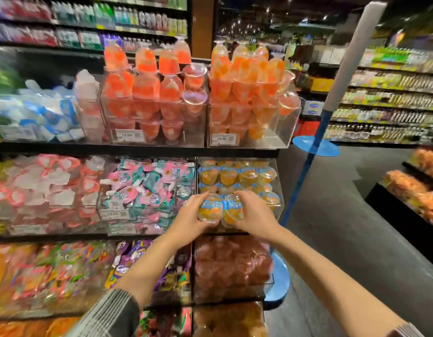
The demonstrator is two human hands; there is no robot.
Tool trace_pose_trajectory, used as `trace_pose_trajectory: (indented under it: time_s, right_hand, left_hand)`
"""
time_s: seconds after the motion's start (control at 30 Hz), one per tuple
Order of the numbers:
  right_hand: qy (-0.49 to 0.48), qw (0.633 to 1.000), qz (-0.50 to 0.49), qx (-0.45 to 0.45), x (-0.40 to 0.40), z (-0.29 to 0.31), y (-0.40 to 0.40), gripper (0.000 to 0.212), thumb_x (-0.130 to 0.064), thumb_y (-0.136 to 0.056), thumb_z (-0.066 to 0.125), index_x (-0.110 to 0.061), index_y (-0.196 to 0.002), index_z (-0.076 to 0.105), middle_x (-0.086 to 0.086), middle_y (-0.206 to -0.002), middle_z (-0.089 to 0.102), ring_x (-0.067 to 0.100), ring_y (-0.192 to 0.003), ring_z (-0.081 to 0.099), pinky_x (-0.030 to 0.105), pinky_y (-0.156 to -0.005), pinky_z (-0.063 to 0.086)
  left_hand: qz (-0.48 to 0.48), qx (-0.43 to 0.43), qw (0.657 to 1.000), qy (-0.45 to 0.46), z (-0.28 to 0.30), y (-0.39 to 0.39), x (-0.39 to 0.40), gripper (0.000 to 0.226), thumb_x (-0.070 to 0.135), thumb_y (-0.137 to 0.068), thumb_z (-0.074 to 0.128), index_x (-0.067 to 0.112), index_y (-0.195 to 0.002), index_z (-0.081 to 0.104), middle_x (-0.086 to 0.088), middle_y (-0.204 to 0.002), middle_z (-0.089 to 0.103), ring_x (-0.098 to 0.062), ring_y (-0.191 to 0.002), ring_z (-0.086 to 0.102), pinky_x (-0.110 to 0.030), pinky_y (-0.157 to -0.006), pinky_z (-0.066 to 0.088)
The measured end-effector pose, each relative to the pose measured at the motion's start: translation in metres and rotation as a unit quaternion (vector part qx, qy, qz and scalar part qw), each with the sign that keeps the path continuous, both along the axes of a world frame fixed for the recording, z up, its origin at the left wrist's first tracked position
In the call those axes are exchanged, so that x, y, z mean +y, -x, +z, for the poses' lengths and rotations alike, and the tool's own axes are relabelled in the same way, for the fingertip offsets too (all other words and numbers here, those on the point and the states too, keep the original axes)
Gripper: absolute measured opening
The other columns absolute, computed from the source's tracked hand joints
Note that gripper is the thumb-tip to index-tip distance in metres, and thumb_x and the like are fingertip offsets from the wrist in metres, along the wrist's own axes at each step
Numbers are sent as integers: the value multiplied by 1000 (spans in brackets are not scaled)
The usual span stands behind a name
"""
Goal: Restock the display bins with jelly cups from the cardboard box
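While both arms reach forward over the lower shelves, each hand carries one orange jelly cup in front of the clear display bin (275, 166) on the middle shelf, the landmark here. The left hand (188, 218) has its fingers curled round the left jelly cup (209, 208), and the right hand (253, 215) has its fingers wrapped round the right jelly cup (232, 210); the two cups touch each other between the hands, their blue-banded lids tilted toward the camera. They sit just before the bin's front wall, at its lower edge. Inside the bin, more orange cups (228, 175) with blue lids stand in rows. Left of the bin lies a bin of pink and teal pouches (147, 186). Above it, two clear bins are piled high with red cups (147, 93) and orange-white cups (244, 88). A blue pole (305, 166) leans to the bin's right.
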State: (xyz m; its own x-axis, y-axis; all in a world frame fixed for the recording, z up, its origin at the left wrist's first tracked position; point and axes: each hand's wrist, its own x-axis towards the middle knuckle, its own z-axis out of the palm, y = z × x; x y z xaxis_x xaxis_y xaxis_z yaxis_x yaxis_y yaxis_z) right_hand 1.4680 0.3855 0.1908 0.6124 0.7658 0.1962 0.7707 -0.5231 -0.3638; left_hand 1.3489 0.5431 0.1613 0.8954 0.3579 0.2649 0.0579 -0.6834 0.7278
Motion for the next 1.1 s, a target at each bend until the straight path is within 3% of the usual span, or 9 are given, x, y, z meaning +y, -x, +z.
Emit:
trace_pose_trajectory:
  time_s: [0.17, 0.3, 0.4, 0.5, 0.57, 0.63, 0.77, 0.97, 1.1]
  right_hand:
    - [-11, 999, 22, 33, 34, -5, -67, 72, -28, -75, 76, -8, -138, 46, 12, -134, 50, 28, -126, 46, 27, -101, 35]
    - [-23, 996, 20, 78, 63, -14, -107, 62, -12, -75, 74, -5, -132, 52, 13, -130, 53, 30, -122, 52, 27, -99, 41]
    - [74, 994, 42, 66, 68, -35, -132, 51, -21, -91, 59, -13, -140, 44, 1, -140, 42, 20, -134, 37, 30, -111, 31]
    - [139, 988, 67, 7, 66, -76, -151, 34, -43, -95, 48, -40, -129, 43, -7, -140, 43, 19, -136, 37, 16, -99, 37]
    - [120, 987, 76, 78, 70, -90, -155, 48, -57, -87, 48, -36, -130, 49, -14, -134, 48, 24, -133, 43, 22, -98, 42]
    - [33, 998, 53, 12, 81, -82, -150, 55, -47, -86, 52, -17, -132, 53, -6, -129, 54, 29, -125, 51, 35, -99, 47]
    - [-21, 994, 93, -52, 87, -65, -135, 57, -41, -76, 49, -12, -125, 48, 13, -116, 64, 30, -102, 59, 37, -79, 57]
    - [-54, 990, 96, -86, 76, -63, -130, 50, -39, -84, 50, -5, -119, 61, 11, -118, 64, 29, -115, 55, 33, -97, 35]
    - [-23, 991, 85, -100, 74, -59, -129, 54, -37, -80, 58, -5, -124, 55, 15, -125, 61, 28, -123, 48, 31, -103, 35]
  left_hand:
    - [3, 45, 999, -6, -4, -64, 25, 72, 32, -92, 59, 25, -151, 17, -2, -153, 19, -24, -130, 42, -25, -106, 32]
    - [18, 103, 989, -100, -8, -96, 49, 65, 39, -96, 48, 33, -149, 11, -7, -159, 10, -34, -132, 41, -39, -107, 34]
    - [20, 121, 971, -207, -14, -110, 61, 73, 58, -89, 31, 13, -146, 33, -19, -143, 43, -34, -129, 47, -51, -108, 31]
    - [23, 163, 954, -251, -24, -125, 71, 58, 51, -86, 33, 14, -127, 52, -10, -122, 64, -33, -112, 61, -63, -91, 38]
    - [33, 126, 959, -252, -33, -131, 71, 63, 46, -88, 37, 13, -141, 42, 1, -145, 37, -24, -138, 27, -57, -111, 3]
    - [43, 96, 969, -224, -44, -131, 75, 62, 42, -92, 41, 20, -147, 22, 3, -153, 20, -13, -140, 0, -38, -111, -21]
    - [28, 56, 981, -184, -51, -124, 82, 67, 60, -88, 30, 30, -147, 24, 13, -153, 16, -3, -142, 0, -30, -114, -18]
    - [10, 142, 964, -227, -35, -120, 84, 93, 82, -71, 17, 33, -150, 17, 20, -153, 6, 3, -141, -7, -33, -112, -23]
    - [11, 195, 941, -277, -24, -117, 80, 87, 75, -82, 39, 32, -152, 10, 15, -157, -1, -1, -143, -11, -37, -111, -27]
